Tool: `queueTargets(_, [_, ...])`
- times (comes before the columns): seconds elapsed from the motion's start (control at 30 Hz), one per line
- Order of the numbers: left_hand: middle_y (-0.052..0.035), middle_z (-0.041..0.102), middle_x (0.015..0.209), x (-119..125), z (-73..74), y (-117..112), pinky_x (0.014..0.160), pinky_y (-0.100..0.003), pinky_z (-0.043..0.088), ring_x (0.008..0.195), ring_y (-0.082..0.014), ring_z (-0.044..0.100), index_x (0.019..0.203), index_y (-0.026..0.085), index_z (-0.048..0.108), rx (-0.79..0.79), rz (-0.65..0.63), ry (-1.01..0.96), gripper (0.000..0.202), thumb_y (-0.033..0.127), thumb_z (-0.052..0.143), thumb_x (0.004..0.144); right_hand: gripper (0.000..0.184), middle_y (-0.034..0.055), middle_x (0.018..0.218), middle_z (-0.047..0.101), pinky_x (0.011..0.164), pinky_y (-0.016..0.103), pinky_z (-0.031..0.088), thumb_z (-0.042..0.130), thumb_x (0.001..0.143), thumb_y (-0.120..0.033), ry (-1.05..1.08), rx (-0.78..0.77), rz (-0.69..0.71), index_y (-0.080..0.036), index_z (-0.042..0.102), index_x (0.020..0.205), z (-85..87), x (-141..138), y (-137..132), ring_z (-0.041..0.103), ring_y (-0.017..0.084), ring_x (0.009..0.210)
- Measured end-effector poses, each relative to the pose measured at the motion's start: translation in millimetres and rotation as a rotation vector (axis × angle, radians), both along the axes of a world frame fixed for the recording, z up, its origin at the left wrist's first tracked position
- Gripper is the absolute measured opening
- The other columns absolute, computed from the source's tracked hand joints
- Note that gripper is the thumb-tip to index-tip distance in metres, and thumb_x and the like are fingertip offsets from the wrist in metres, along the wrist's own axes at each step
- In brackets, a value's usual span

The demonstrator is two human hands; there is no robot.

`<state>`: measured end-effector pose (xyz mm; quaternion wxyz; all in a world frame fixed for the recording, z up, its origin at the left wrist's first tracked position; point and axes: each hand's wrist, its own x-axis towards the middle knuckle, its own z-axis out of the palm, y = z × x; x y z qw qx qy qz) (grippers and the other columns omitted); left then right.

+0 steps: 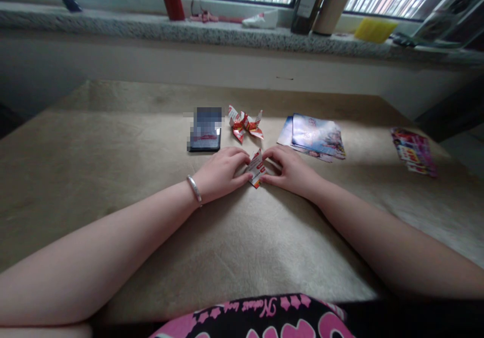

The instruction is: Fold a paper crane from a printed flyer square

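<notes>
– Where's the folded paper (257, 171)?
– Midway between the left hand (223, 173) and right hand (292, 172), neither nearer, its long axis running front to back.
– And the hands?
– Both pinch its side edges.

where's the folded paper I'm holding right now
In the head view's middle, the folded paper is between the left hand and right hand, nearer you than the red paper shapes.

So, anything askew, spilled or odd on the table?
The printed sheets just beyond the right hand lie in an uneven pile, edges not lined up. Blocky pixelation covers part of the dark device, likely image masking rather than damage. No spill visible.
</notes>
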<state>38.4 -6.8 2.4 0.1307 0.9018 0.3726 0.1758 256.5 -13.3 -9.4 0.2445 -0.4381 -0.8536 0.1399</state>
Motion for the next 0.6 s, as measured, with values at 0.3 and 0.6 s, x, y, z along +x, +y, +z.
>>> queueTargets(0.3, [-0.0086, 0.060, 0.114, 1.5, 0.0, 3.4, 0.098, -0.039, 0.042, 0.109, -0.0220, 0.054, 0.094, 0.016, 0.061, -0.037, -0.014, -0.026, 0.019, 0.031, 0.062, 0.082, 0.021, 0.0075, 0.106, 0.064, 0.090, 0.040, 0.043, 0.067, 0.077, -0.034, -0.029, 0.031, -0.020, -0.021, 0.064, 0.093, -1.4, -4.5, -0.8, 0.055, 0.023, 0.100])
queueTargets(0.6, [-0.0055, 0.064, 0.101, 2.1, -2.7, 7.6, 0.091, -0.036, 0.044, 0.096, -0.0184, 0.057, 0.077, 0.015, 0.061, -0.023, -0.051, -0.066, 0.008, 0.022, 0.062, 0.081, 0.008, 0.0057, 0.099, 0.066, 0.087, 0.038, 0.044, 0.067, 0.077, -0.027, 0.062, 0.060, 0.024, -0.021, 0.065, 0.082, -2.5, -4.8, -0.9, 0.058, 0.021, 0.095])
